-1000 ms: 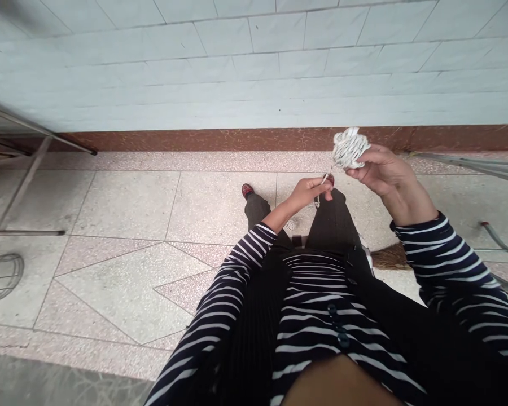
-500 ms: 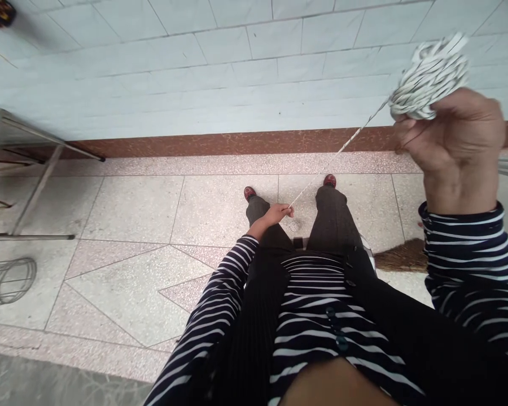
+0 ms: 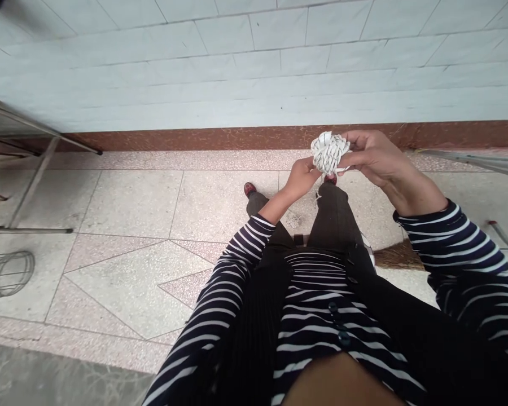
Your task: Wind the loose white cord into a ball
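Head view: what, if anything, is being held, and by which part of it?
A bundle of white cord: the right hand grips its right side; the left hand is at its lower left, its exact hold hidden.

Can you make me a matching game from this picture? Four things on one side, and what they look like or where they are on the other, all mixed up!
Things:
1. bundle of cord
2. shoes
3. broom
4. sleeves

Clues:
A. brown, on the floor
B. dark blue with white stripes
C. white, in the right hand
D. red, at the ends of the trouser legs

Right pairs: 1-C, 2-D, 3-A, 4-B
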Tool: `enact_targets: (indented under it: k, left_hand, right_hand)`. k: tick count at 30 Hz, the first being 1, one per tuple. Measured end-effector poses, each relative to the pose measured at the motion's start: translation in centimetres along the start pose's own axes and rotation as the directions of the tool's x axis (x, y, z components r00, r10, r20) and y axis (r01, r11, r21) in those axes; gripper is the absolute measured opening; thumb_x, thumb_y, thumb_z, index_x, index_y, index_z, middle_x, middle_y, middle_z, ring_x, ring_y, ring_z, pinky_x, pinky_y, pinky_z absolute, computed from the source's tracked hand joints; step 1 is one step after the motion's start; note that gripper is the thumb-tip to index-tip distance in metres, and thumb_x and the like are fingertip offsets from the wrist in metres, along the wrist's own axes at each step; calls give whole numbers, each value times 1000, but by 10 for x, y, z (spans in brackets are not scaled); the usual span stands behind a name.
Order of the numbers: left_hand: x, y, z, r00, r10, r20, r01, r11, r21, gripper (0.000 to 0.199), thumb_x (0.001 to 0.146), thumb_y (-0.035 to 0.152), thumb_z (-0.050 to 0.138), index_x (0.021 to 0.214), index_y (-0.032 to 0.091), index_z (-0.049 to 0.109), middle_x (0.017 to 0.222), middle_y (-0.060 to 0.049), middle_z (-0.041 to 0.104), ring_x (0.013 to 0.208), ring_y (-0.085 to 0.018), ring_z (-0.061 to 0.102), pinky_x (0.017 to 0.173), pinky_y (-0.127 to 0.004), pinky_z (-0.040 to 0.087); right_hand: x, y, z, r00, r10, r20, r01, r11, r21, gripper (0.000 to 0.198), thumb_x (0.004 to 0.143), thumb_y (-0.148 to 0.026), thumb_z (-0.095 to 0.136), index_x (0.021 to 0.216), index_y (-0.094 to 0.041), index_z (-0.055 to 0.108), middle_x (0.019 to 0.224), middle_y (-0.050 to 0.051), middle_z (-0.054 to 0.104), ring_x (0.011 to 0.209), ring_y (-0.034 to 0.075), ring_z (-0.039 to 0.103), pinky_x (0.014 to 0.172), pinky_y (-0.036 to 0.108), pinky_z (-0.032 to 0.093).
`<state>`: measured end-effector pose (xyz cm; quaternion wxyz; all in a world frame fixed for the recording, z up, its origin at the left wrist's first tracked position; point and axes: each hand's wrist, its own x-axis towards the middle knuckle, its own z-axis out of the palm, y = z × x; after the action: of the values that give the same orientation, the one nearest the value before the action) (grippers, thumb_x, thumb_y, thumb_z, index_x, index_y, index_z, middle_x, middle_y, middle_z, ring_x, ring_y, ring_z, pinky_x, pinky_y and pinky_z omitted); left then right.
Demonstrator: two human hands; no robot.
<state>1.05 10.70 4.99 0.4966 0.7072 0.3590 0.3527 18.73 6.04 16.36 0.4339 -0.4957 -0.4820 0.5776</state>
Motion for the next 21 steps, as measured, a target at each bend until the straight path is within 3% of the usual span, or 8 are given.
enact_targets:
  k: [3, 6, 8, 10, 12, 15, 18, 21]
  left_hand:
    - [-21, -5, 6, 997, -7, 81, 12, 998, -59, 40, 112, 38, 51, 86, 16, 71, 90, -5, 80, 95, -18, 73, 102, -32, 53]
    - [-50, -19, 7, 975, -90, 204, 89, 996, 13, 33, 110, 29, 48, 87, 17, 69, 83, -3, 78, 87, -15, 71, 95, -28, 52]
    - [-66, -23, 3, 952, -147, 267, 111, 983, 146, 31, 109, 26, 48, 86, 18, 69, 82, -2, 76, 83, -16, 69, 89, -27, 51]
    - [-77, -20, -3, 935, -160, 315, 61, 951, 302, 33, 110, 31, 49, 86, 19, 70, 80, -3, 74, 79, -18, 68, 87, -28, 50]
    - [-80, -12, -13, 938, -128, 322, -25, 902, 431, 34, 110, 36, 51, 88, 21, 73, 77, -4, 72, 79, -21, 66, 87, -31, 50]
    - [-68, 4, -30, 968, -23, 249, -110, 855, 507, 29, 108, 34, 55, 93, 23, 77, 74, -5, 69, 84, -24, 66, 102, -38, 49]
    - [-46, 12, -45, 981, 53, 188, -136, 877, 460, 23, 103, 29, 61, 88, 25, 77, 72, -3, 68, 85, -24, 64, 115, -42, 43]
    - [-27, 8, -53, 982, 52, 184, -123, 909, 398, 24, 102, 30, 63, 85, 23, 76, 72, -2, 67, 81, -22, 63, 107, -39, 46]
  right_hand:
    - [8, 6, -15, 993, -52, -107, 53, 999, 0, 34, 58, -15, 97, 83, -24, 75, 84, 2, 75, 79, 23, 73, 61, 36, 61]
    - [23, 20, -32, 961, -100, -258, 92, 995, -43, 34, 64, -17, 95, 86, -24, 71, 90, 3, 75, 86, 23, 70, 72, 41, 61]
    - [35, 34, -40, 908, -170, -382, 100, 975, -197, 39, 63, -14, 95, 87, -25, 67, 87, 2, 73, 87, 22, 65, 81, 43, 59]
    - [42, 51, -43, 859, -260, -441, 52, 901, -430, 42, 62, -10, 93, 89, -26, 64, 88, 2, 71, 90, 24, 63, 91, 46, 56]
    - [42, 69, -38, 873, -307, -380, 2, 781, -625, 39, 65, -6, 85, 90, -26, 62, 99, 5, 71, 99, 28, 64, 100, 51, 52]
    - [27, 94, -21, 958, -257, -128, 91, 694, -714, 37, 69, -1, 71, 94, -27, 63, 117, 9, 69, 122, 36, 58, 112, 55, 46]
    - [4, 110, -4, 981, -187, 54, 175, 731, -660, 41, 69, 1, 66, 96, -30, 68, 122, 9, 67, 132, 38, 48, 119, 55, 40]
    - [-15, 112, 8, 989, -133, 58, 143, 828, -543, 45, 67, 1, 68, 96, -32, 71, 119, 8, 63, 128, 36, 49, 121, 54, 39]
